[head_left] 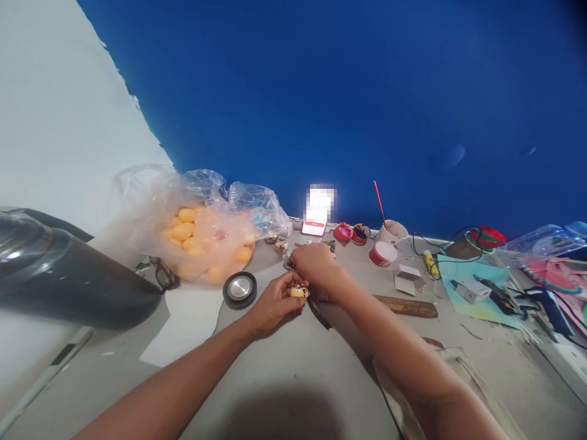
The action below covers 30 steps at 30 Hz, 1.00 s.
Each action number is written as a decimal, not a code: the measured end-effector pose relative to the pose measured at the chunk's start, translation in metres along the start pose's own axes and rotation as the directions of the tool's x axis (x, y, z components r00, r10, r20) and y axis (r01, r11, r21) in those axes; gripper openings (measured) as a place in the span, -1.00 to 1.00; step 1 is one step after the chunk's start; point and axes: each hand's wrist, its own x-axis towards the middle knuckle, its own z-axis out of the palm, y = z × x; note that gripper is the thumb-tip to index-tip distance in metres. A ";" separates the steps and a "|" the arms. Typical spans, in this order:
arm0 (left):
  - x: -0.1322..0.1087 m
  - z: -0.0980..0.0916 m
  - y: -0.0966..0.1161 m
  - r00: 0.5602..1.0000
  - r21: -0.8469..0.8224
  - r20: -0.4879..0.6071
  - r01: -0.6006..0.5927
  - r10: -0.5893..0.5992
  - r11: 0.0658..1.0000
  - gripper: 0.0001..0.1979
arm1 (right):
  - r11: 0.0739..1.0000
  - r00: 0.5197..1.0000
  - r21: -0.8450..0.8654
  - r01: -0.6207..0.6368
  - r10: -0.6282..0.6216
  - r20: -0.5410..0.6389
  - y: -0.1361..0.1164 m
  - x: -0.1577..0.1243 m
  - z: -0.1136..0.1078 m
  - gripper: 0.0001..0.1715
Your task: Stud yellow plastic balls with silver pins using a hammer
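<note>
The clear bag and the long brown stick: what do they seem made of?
The clear bag looks like thin glossy plastic film: it crinkles, shines and shows yellow pieces inside. The long brown stick seems matte wood, judging by its dull, uneven brown surface.

I count one yellow, dark-spotted egg-shaped ornament [299,291] in my grip. From it, at nine o'clock: one round black-rimmed metal lid [239,288]. At ten: one clear plastic bag [250,198] of plain yellow eggs [183,231], too many to count. At eleven: two small patterned balls [280,245]. At twelve: one white phone [313,228]. At two: two red painted pieces [343,231] and two round cups [382,253]. At three: one brown wooden stick [406,305].
</note>
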 end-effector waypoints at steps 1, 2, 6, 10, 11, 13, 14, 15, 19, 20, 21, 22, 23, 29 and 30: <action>0.000 0.000 0.000 1.000 -0.001 -0.005 0.000 0.000 1.000 -0.67 | 1.000 1.000 0.002 -0.004 0.004 0.002 0.000 0.001 0.001 -0.73; 0.000 0.001 0.001 1.000 -0.002 -0.009 0.000 0.000 1.000 -0.66 | 1.000 1.000 0.005 -0.006 0.006 0.004 0.001 0.002 0.003 -0.73; 0.000 0.001 0.003 1.000 0.006 -0.010 0.002 -0.002 1.000 -0.67 | 1.000 1.000 0.018 -0.001 0.001 0.000 0.007 -0.001 0.006 -0.68; 0.000 0.000 0.003 1.000 0.018 -0.001 0.003 -0.003 1.000 -0.68 | 0.999 0.999 0.036 -0.008 0.009 -0.034 0.010 -0.005 0.009 -0.64; 0.000 0.000 0.003 1.000 0.023 -0.005 0.003 -0.003 1.000 -0.67 | 0.999 0.999 0.043 -0.014 0.015 -0.045 0.010 -0.005 0.009 -0.64; 0.001 0.000 0.002 1.000 0.030 -0.015 0.007 -0.006 1.000 -0.67 | 0.998 0.997 0.060 -0.025 0.029 -0.069 0.009 -0.005 0.010 -0.62; 0.001 0.000 0.002 1.000 0.030 -0.019 0.007 -0.006 1.000 -0.66 | 0.997 0.996 0.069 -0.030 0.035 -0.081 0.010 -0.006 0.010 -0.62; 0.001 0.000 0.001 1.000 0.026 -0.022 0.007 -0.007 1.000 -0.66 | 0.996 0.995 0.078 -0.033 0.040 -0.093 0.010 -0.007 0.010 -0.62; 0.001 -0.004 0.001 0.999 -0.009 -0.032 0.020 -0.020 1.000 -0.69 | 0.989 0.983 0.149 -0.021 0.047 -0.177 0.018 -0.021 0.007 -0.64; 0.001 -0.005 0.002 0.999 -0.021 -0.034 0.022 -0.023 1.000 -0.73 | 0.977 0.972 0.212 0.002 0.048 -0.230 0.021 -0.027 0.007 -0.66; 0.002 -0.006 0.002 0.999 -0.044 -0.036 0.017 -0.019 0.999 -0.76 | 0.954 0.959 0.298 0.040 0.047 -0.281 0.023 -0.035 0.007 -0.68; 0.002 -0.007 0.001 0.999 -0.076 -0.042 0.002 -0.005 0.997 -0.78 | 0.917 0.948 0.389 0.095 0.036 -0.317 0.025 -0.043 0.009 -0.69; 0.002 -0.007 0.001 0.998 -0.113 -0.055 -0.022 0.016 0.993 -0.79 | 0.861 0.942 0.484 0.158 0.015 -0.335 0.025 -0.051 0.011 -0.70; 0.002 -0.004 -0.010 0.969 -0.010 -0.224 -0.112 0.107 0.994 -0.71 | 0.642 0.918 0.729 0.239 0.095 -0.385 0.012 -0.084 0.037 -0.77; 0.001 -0.003 -0.010 0.965 0.031 -0.238 -0.109 0.113 0.994 -0.71 | 0.638 0.917 0.737 0.224 0.118 -0.381 0.010 -0.085 0.041 -0.76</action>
